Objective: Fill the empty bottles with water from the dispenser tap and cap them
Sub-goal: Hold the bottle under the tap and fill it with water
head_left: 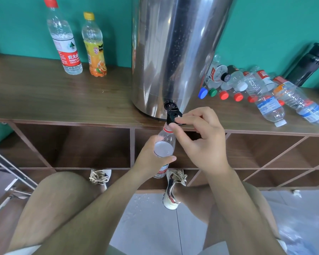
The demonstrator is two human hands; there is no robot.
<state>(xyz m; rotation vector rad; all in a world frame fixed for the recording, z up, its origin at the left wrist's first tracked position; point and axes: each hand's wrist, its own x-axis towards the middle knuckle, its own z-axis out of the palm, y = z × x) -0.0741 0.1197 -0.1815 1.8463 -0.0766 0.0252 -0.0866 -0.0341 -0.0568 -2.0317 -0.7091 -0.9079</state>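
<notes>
My left hand (151, 157) grips a clear plastic bottle (165, 144) with a red-and-white label, held upright below the shelf edge with its open neck right under the black tap (171, 113). The tap juts from the base of a tall steel dispenser (173, 52). My right hand (201, 133) pinches the tap's lever between thumb and forefinger. Water fills the bottle up to about its shoulder. No cap is on it.
Two capped bottles stand at the back left: a red-capped water bottle (64, 39) and a yellow-capped orange one (94, 46). Several empty capped bottles (256, 89) lie in a heap to the dispenser's right, beside a black flask (309, 63). Open cubbies (81, 144) sit under the wooden top (63, 98).
</notes>
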